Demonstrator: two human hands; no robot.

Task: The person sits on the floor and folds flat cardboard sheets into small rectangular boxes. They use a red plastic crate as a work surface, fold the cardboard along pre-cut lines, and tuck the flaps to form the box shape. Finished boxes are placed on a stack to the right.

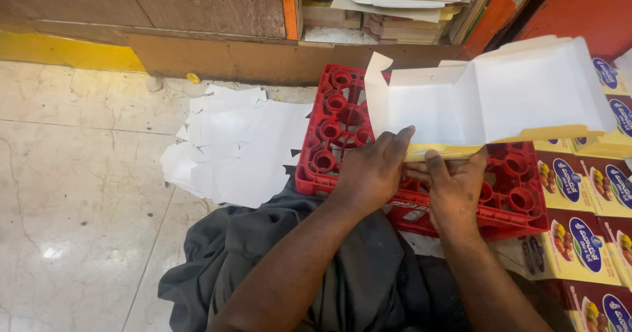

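A white cardboard box (pixel 500 101), half folded with its lid flap standing open, rests on a red plastic crate (pixel 336 128). My left hand (pixel 372 170) grips the box's near left edge, fingers pressed up against its wall. My right hand (pixel 454 187) holds the yellow front edge of the same box from below, thumb on the rim. Both forearms reach in from the bottom of the view over my dark trousers (pixel 263 266).
A heap of flat white card blanks (pixel 230 147) lies on the marble floor left of the crate. Finished yellow printed boxes (pixel 586 193) are stacked at the right. A wooden counter base (pixel 217 55) and a pile of papers (pixel 395 6) stand behind.
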